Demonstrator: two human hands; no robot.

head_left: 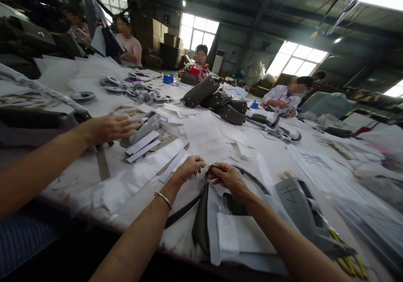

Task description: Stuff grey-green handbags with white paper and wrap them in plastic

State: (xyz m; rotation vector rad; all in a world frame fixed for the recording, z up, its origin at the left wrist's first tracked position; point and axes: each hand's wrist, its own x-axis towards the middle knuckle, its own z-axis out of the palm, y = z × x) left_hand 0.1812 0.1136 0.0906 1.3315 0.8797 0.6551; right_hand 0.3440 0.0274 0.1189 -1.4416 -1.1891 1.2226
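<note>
Over the table's near edge, my left hand, with a silver bangle at the wrist, has its fingers curled into a pinch; what they hold, if anything, is too small to make out. Close beside it, my right hand pinches a small brown piece with something clear and shiny at its top. Below both hands stands a dark olive bag, partly covered by white wrapping. A dark strap curves out from the bag to the left and behind my right hand.
A grey tape dispenser and yellow-handled scissors lie right. Another person's hand reaches in from the left near a second dispenser. White sheets, card strips, dark bags and rolled straps lie beyond. Co-workers sit around the table.
</note>
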